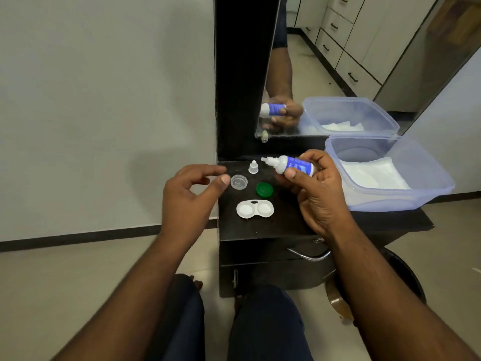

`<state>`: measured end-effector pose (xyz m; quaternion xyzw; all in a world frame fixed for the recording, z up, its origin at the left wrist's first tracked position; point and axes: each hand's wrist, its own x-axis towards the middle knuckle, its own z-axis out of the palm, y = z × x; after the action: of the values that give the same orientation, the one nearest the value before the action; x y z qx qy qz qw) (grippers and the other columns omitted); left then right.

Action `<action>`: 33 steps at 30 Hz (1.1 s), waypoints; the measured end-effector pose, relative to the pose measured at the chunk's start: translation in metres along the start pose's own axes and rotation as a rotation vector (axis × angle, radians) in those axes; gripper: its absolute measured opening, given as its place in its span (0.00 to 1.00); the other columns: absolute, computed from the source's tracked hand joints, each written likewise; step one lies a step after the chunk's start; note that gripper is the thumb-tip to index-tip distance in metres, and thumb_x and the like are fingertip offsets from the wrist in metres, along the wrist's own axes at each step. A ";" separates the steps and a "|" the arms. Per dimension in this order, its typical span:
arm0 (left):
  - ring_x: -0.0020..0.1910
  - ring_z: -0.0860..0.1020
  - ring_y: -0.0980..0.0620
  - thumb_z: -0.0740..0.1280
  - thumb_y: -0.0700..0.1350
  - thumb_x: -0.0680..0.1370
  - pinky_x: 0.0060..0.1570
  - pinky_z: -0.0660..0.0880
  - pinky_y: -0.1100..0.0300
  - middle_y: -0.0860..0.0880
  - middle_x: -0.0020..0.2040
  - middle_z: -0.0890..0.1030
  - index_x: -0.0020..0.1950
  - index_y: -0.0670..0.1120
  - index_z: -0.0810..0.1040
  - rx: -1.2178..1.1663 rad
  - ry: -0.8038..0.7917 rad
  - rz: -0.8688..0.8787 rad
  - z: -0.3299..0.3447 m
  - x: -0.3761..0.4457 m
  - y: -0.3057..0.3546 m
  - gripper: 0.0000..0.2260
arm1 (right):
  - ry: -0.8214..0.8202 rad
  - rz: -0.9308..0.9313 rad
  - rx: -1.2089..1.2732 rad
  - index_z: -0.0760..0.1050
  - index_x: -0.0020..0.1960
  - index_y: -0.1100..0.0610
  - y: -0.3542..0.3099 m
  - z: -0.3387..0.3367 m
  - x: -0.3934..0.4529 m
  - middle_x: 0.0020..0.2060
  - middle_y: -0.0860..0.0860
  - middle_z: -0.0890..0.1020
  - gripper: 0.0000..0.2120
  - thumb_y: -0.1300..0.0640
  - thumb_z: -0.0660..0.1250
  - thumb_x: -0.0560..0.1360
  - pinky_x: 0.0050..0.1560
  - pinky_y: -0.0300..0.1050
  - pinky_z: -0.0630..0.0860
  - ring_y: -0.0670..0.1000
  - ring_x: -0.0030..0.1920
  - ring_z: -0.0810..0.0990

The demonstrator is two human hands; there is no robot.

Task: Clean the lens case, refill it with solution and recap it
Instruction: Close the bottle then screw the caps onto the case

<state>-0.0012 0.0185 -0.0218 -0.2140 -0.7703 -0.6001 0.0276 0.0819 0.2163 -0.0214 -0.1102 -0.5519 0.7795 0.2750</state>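
Observation:
A white two-well lens case (255,209) lies uncapped on the dark cabinet top (281,225). Behind it lie a green cap (264,189) and a clear cap (239,182). The bottle's small white cap (253,167) stands further back. My right hand (316,188) holds the blue-labelled solution bottle (291,164) on its side, with the nozzle pointing left above the green cap. My left hand (191,196) hovers at the cabinet's left edge with fingers apart, empty, its thumb close to the clear cap.
A translucent plastic tub (426,194) with white tissues inside sits on the right of the cabinet top. A mirror (338,61) stands behind and reflects the hand and bottle. A drawer handle (309,255) is below the top. My knees are underneath.

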 end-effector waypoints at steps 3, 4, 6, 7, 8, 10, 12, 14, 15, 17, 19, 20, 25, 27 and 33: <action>0.41 0.78 0.63 0.71 0.40 0.73 0.40 0.70 0.77 0.56 0.48 0.84 0.50 0.52 0.84 0.101 -0.092 -0.026 0.014 0.026 0.008 0.10 | 0.044 -0.024 -0.017 0.69 0.42 0.54 0.000 0.003 0.000 0.35 0.52 0.79 0.17 0.65 0.76 0.63 0.39 0.40 0.76 0.50 0.39 0.79; 0.39 0.78 0.65 0.71 0.40 0.72 0.42 0.72 0.75 0.55 0.47 0.84 0.51 0.52 0.84 0.146 -0.143 -0.034 0.020 0.033 0.009 0.11 | 0.056 -0.029 -0.026 0.68 0.40 0.54 0.000 0.004 0.000 0.32 0.51 0.78 0.18 0.64 0.77 0.63 0.38 0.39 0.75 0.49 0.36 0.78; 0.41 0.79 0.63 0.73 0.44 0.71 0.50 0.77 0.64 0.55 0.46 0.84 0.52 0.53 0.84 0.225 -0.217 -0.033 0.032 0.046 0.011 0.11 | 0.066 -0.033 -0.044 0.66 0.36 0.54 0.001 0.004 -0.001 0.30 0.54 0.74 0.19 0.63 0.77 0.62 0.39 0.40 0.75 0.50 0.35 0.76; 0.44 0.80 0.60 0.74 0.47 0.70 0.53 0.77 0.57 0.55 0.46 0.84 0.53 0.53 0.83 0.268 -0.246 -0.034 0.037 0.051 0.011 0.12 | 0.065 -0.031 -0.063 0.66 0.35 0.53 0.002 0.003 0.000 0.30 0.56 0.73 0.18 0.63 0.77 0.63 0.40 0.40 0.75 0.51 0.37 0.76; 0.46 0.81 0.57 0.75 0.50 0.70 0.55 0.77 0.53 0.55 0.47 0.84 0.54 0.53 0.83 0.326 -0.278 -0.037 0.041 0.056 0.011 0.13 | 0.060 -0.027 -0.086 0.67 0.34 0.53 0.003 0.002 0.000 0.32 0.58 0.72 0.18 0.63 0.77 0.62 0.40 0.40 0.76 0.53 0.38 0.76; 0.50 0.81 0.54 0.75 0.53 0.70 0.56 0.76 0.52 0.54 0.50 0.84 0.57 0.54 0.81 0.457 -0.331 -0.029 0.048 0.063 0.015 0.17 | 0.055 -0.023 -0.113 0.70 0.38 0.54 0.003 0.002 0.000 0.35 0.56 0.79 0.16 0.65 0.77 0.61 0.42 0.43 0.77 0.53 0.41 0.80; 0.51 0.80 0.53 0.74 0.53 0.70 0.55 0.77 0.52 0.54 0.51 0.83 0.58 0.54 0.81 0.514 -0.358 -0.002 0.053 0.069 0.016 0.17 | 0.040 -0.018 -0.098 0.73 0.46 0.56 0.003 0.002 0.000 0.41 0.53 0.84 0.17 0.67 0.74 0.62 0.47 0.46 0.80 0.52 0.46 0.83; 0.50 0.80 0.52 0.74 0.52 0.71 0.54 0.77 0.51 0.53 0.50 0.83 0.56 0.53 0.81 0.572 -0.378 0.014 0.058 0.071 0.019 0.15 | 0.039 -0.002 -0.107 0.76 0.51 0.56 0.002 0.004 0.000 0.45 0.51 0.85 0.20 0.72 0.72 0.64 0.49 0.45 0.80 0.51 0.48 0.83; 0.48 0.79 0.52 0.74 0.52 0.72 0.52 0.77 0.50 0.52 0.49 0.83 0.54 0.52 0.82 0.610 -0.382 0.024 0.060 0.071 0.020 0.12 | 0.038 -0.001 -0.122 0.77 0.52 0.57 0.002 0.005 0.000 0.44 0.51 0.86 0.20 0.73 0.72 0.64 0.48 0.43 0.80 0.50 0.48 0.83; 0.45 0.79 0.52 0.73 0.51 0.73 0.49 0.78 0.51 0.51 0.47 0.83 0.49 0.50 0.82 0.645 -0.368 0.039 0.062 0.070 0.021 0.08 | 0.034 -0.003 -0.150 0.78 0.51 0.58 0.003 0.006 0.000 0.44 0.51 0.86 0.19 0.73 0.72 0.65 0.48 0.42 0.79 0.50 0.47 0.83; 0.42 0.80 0.52 0.73 0.50 0.72 0.46 0.78 0.54 0.50 0.43 0.84 0.46 0.49 0.83 0.527 -0.309 0.043 0.059 0.070 0.022 0.06 | 0.047 -0.001 -0.145 0.79 0.51 0.58 0.005 0.006 0.000 0.44 0.52 0.86 0.18 0.73 0.72 0.65 0.48 0.42 0.79 0.50 0.46 0.83; 0.40 0.81 0.53 0.74 0.49 0.72 0.43 0.79 0.55 0.50 0.41 0.84 0.45 0.49 0.84 0.389 -0.261 0.034 0.056 0.069 0.025 0.05 | 0.052 0.001 -0.148 0.79 0.51 0.59 0.005 0.005 0.000 0.44 0.52 0.86 0.18 0.73 0.72 0.65 0.47 0.42 0.79 0.50 0.46 0.83; 0.37 0.83 0.50 0.72 0.39 0.73 0.37 0.76 0.65 0.44 0.39 0.85 0.50 0.42 0.83 -0.183 -0.226 0.072 0.038 0.059 0.063 0.06 | 0.040 0.018 -0.270 0.80 0.54 0.57 0.007 0.002 0.000 0.47 0.51 0.85 0.19 0.70 0.74 0.65 0.50 0.44 0.79 0.50 0.50 0.84; 0.40 0.84 0.51 0.71 0.40 0.74 0.41 0.80 0.62 0.45 0.42 0.85 0.54 0.42 0.83 -0.126 -0.259 0.151 0.040 0.055 0.069 0.09 | 0.028 0.022 -0.302 0.80 0.54 0.58 0.006 0.003 0.000 0.47 0.51 0.85 0.19 0.69 0.74 0.65 0.51 0.44 0.80 0.49 0.50 0.83; 0.44 0.82 0.57 0.73 0.46 0.74 0.49 0.80 0.58 0.51 0.45 0.84 0.55 0.46 0.83 0.066 -0.262 0.216 0.050 0.051 0.064 0.11 | 0.012 0.007 -0.361 0.80 0.55 0.58 0.007 0.002 -0.002 0.47 0.50 0.85 0.17 0.66 0.75 0.67 0.52 0.47 0.80 0.49 0.50 0.83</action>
<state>-0.0134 0.0920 0.0378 -0.3708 -0.7592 -0.5349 -0.0019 0.0806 0.2115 -0.0273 -0.1646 -0.6809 0.6680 0.2512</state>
